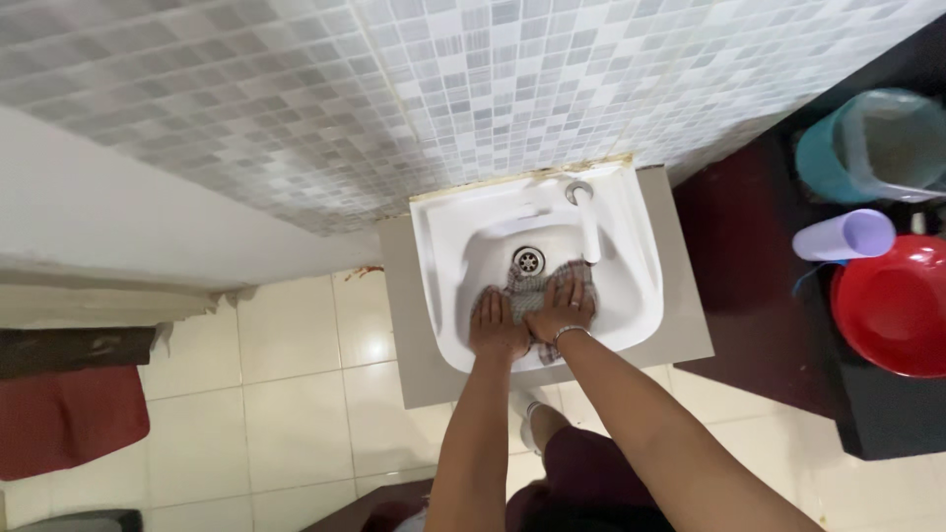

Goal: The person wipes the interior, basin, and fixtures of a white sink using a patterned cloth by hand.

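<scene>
A: Starting left of the washbasin (631, 296), what is lying there?

B: Well left of it, a dark red mat (64, 419) is lying on the pale floor tiles (296, 414), below a white ledge. Nothing there is being touched.

A: And in the washbasin itself?

B: Both hands are working inside the bowl, side by side and touching. The left hand (496, 325) is pressing flat, fingers spread, on the near edge of a grey checked cloth (527, 294). The right hand (564, 305), wearing a thin bracelet at the wrist, is lying palm down on top of the same cloth. Neither is gripping it; both are bearing down, which looks like a way of pinning it against the basin floor.

A: Where exactly is the cloth sitting?

B: At the bottom of the bowl, just on the near side of the drain (529, 260), with the white tap spout (588, 229) reaching out over its right corner, probably so water falls straight on it. No water is visibly running.

A: And right of the washbasin?

B: A dark counter (749, 296) is carrying a teal bucket (823, 158), a lilac cup (845, 236) lying on its side and a red bowl (892, 305), all well apart from the hands.
</scene>
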